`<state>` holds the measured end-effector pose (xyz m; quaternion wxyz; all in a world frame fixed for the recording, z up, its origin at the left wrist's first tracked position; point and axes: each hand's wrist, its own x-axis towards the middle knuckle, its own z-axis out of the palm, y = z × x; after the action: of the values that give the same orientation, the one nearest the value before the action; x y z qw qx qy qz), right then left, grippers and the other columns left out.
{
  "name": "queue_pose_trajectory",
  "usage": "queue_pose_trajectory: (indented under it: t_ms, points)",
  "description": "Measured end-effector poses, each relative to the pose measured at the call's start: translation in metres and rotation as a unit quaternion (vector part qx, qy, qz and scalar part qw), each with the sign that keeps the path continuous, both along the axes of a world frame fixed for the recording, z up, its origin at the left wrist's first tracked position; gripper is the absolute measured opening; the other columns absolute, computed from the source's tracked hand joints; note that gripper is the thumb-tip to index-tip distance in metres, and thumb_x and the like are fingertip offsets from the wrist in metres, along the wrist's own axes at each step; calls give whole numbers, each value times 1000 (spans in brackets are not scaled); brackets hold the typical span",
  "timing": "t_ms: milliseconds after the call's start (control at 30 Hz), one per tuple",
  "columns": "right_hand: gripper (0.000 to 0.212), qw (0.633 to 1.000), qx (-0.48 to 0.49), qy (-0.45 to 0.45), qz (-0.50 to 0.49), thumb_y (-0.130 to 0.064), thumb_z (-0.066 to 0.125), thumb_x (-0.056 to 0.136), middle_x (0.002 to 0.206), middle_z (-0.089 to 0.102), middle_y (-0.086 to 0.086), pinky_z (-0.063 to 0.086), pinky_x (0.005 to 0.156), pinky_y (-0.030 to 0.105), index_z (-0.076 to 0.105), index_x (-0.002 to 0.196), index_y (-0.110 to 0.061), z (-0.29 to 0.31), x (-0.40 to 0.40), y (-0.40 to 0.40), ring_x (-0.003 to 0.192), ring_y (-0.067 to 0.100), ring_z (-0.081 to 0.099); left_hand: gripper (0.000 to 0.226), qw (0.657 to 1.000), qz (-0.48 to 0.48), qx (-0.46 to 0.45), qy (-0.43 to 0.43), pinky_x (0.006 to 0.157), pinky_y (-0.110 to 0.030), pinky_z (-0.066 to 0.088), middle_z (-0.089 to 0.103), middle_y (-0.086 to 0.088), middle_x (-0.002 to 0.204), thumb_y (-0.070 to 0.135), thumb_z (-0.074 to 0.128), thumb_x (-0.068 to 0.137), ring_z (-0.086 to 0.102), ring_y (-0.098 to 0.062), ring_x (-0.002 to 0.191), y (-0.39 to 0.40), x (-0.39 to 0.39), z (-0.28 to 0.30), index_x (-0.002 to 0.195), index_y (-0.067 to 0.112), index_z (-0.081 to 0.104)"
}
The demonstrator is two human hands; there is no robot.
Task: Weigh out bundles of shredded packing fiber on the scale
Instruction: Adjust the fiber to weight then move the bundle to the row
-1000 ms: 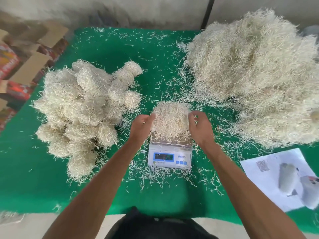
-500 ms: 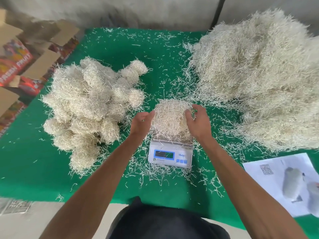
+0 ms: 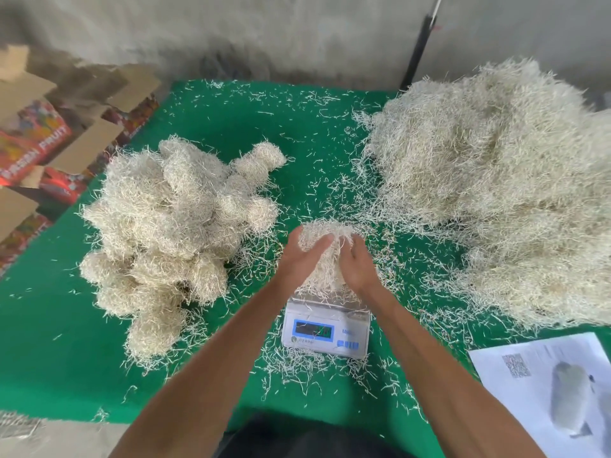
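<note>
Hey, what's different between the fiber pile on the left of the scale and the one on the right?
The left pile is made of separate rounded bundles stacked together; the right pile is one loose, shapeless mass. The left pile is smaller and lower; the right pile is far bigger and runs past the picture's right edge. Both are the same pale shredded fiber, lying on the green table cover.

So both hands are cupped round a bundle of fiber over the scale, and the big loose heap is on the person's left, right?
Not quite. The big loose heap lies on the person's right; the pile of finished bundles is on the left, as the head view shows. The rest holds: the left hand and right hand cup the bundle over the scale.
</note>
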<state>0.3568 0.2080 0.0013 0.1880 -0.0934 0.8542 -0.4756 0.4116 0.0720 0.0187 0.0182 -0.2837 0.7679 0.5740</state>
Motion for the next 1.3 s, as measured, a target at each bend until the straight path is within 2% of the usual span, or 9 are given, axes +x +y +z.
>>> queue_pose_trajectory:
  t_ms: [167,300,500,633,800,1033,1167,1233,1300]
  points:
    - [68,983,-161,-81,-23,-66,19,104,133,41,-12,49,99,38,55,140,-20,11,10,-22,126,11,50,130,982,102,154,-20,116,-50,26,18,-10,165,81,75,60,29,-33,147,-5,-13,9,159,25,12]
    - [46,973,-219,-45,-59,-54,35,108,92,64,26,37,50,32,71,114,-27,23,-4,-18,58,20,46,75,948,156,278,-7,96,-49,50,53,-25,134,32,70,90,60,-35,109,-36,-13,18,152,9,35]
    - [80,986,-116,-102,62,-79,61,85,123,58,-7,46,105,40,55,140,-20,47,-16,-22,106,14,60,54,994,-45,93,47,70,-6,49,58,-11,123,4,55,97,62,-2,91,-38,7,29,146,12,35]
    - [55,991,-108,-77,-13,-41,75,93,106,65,31,62,75,37,63,119,6,62,-51,-11,95,44,69,69,996,-82,7,33,79,-10,51,45,-23,147,3,61,94,58,-23,116,-63,13,30,153,-2,26]
    - [39,947,-251,-124,-157,-33,76,93,90,61,3,61,75,29,67,117,-4,64,-81,4,85,20,59,69,999,-37,5,18,44,-13,39,63,-6,97,7,61,96,47,-3,51,-91,21,25,154,2,24]
    - [120,969,-171,-175,29,-80,77,70,152,43,-8,47,104,40,19,163,-29,57,-30,-11,120,11,52,113,994,-11,102,20,113,-49,27,24,-11,160,46,82,73,36,-24,131,-72,20,33,157,18,13]
    - [93,988,-104,-108,25,-51,70,93,161,38,14,41,112,43,21,163,-13,50,-29,-26,140,31,47,97,993,-84,84,21,95,-28,44,63,9,126,77,78,59,58,6,98,-40,10,43,143,42,45]
    - [95,988,-109,-103,28,-53,69,93,141,55,17,50,101,41,20,163,-11,58,-36,-28,121,29,60,85,998,-37,40,16,57,-10,52,58,7,122,65,84,63,61,7,74,-34,1,34,132,25,53]
    - [93,983,-156,-97,-16,-50,74,91,116,62,8,57,85,37,25,161,-12,72,-49,-23,96,20,64,66,1000,-8,-11,2,68,-16,57,48,-5,142,49,87,69,66,8,91,-40,-3,25,122,24,55]
